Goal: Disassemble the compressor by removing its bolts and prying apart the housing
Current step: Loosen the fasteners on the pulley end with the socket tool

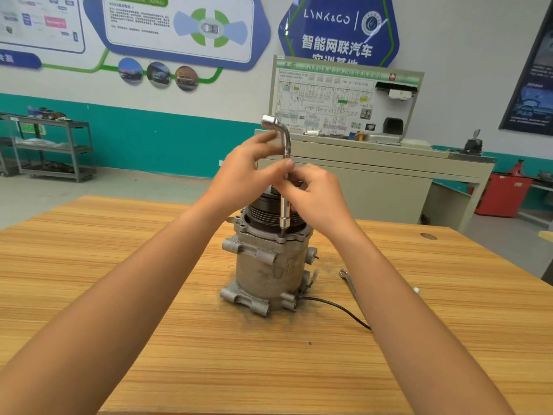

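On the wooden tabletop (104, 250) stands a grey metal compressor (266, 265). Fingers of your left hand (247, 172) and right hand (318, 197) pinch the upright chrome L-shaped wrench (283, 215).

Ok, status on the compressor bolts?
Left hand pinches L-shaped socket wrench near its bend, right hand grips the shaft. Wrench upright, lower end at top flange of compressor. Housing not yet apart. Spanner on table, clear.

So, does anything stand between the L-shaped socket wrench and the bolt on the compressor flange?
Nothing visible. The L-shaped socket wrench sits on the bolt, beside the pulley; left hand and right hand hold its shaft.
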Demonstrator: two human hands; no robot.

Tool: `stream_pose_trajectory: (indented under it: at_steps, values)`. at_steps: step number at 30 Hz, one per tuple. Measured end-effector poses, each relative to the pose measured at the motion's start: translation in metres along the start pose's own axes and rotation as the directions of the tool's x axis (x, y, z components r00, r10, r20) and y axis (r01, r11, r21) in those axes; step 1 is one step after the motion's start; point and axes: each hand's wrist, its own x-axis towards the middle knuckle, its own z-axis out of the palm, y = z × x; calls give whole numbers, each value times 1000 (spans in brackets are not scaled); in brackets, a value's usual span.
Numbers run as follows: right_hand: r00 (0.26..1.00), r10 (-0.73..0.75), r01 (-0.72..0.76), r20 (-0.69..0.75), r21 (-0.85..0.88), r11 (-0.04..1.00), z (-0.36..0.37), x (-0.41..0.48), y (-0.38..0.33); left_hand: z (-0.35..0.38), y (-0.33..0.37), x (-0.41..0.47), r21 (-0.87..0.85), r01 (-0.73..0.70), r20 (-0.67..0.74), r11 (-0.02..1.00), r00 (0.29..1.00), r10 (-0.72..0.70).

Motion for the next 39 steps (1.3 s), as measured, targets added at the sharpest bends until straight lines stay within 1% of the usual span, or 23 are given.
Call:
stream_pose_trajectory:
  at_steps: [2,4,5,7,9,11,12,13,17,19,21,23,25,27,28,30,32,34,35,39]
  values:
    - [1000,1,0,-13,71,998,-10,5,-2,-6,-9,-9,-8,14,-149,1000,989,-15]
    - [998,6,2,-58,132,991,-16,8,-2,-7,-18,-24,-29,11,-302,1000,953,-19]
    - [997,13,-1,-74,154,988,-16,8,-2,-4,-22,-32,-14,7,-330,1000,944,-11]
    - [995,37,-20,-91,188,982,-15,7,-2,9,-28,-49,44,8,-285,999,959,5]
    - [992,59,-36,-109,199,979,-12,4,0,24,-34,-64,123,-3,-175,992,984,25]
    - [987,82,-49,-142,220,974,-11,0,3,36,-39,-73,249,-23,-40,968,999,34]
    - [983,96,-57,-159,234,971,-11,-2,5,41,-41,-75,316,-34,2,948,999,35]
    - [978,115,-70,-173,248,966,-12,-5,8,44,-41,-76,362,-48,14,931,999,46]
    - [961,194,-130,-196,300,945,-13,-17,18,48,-38,-69,447,-142,-28,883,985,172]
    - [955,230,-155,-187,344,926,-11,-22,21,45,-35,-64,421,-156,-45,893,980,193]
    - [947,265,-181,-180,380,907,-9,-26,24,34,-27,-58,297,-148,-126,943,973,192]
    - [941,290,-204,-175,390,898,-7,-30,26,16,-23,-57,140,-124,-229,982,961,154]
    - [935,311,-218,-172,414,884,-6,-34,26,-7,-32,-64,59,-44,-272,997,961,58]
    - [925,338,-230,-173,453,861,-6,-38,26,-34,-57,-83,91,115,-268,989,960,-87]
    - [919,353,-237,-175,472,849,-7,-39,25,-48,-75,-95,124,219,-272,968,945,-179]
    - [908,379,-247,-178,504,828,-9,-42,25,-77,-111,-124,175,428,-310,887,879,-363]
    - [904,387,-247,-180,520,818,-9,-44,23,-100,-143,-148,235,567,-359,789,805,-472]
    - [908,383,-243,-173,527,814,-8,-46,20,-114,-166,-162,304,642,-374,704,760,-531]
    - [910,379,-240,-170,530,813,-8,-47,19,-118,-176,-165,336,657,-369,675,751,-547]
    - [913,374,-239,-166,525,817,-8,-53,15,-119,-204,-160,421,663,-330,619,748,-576]
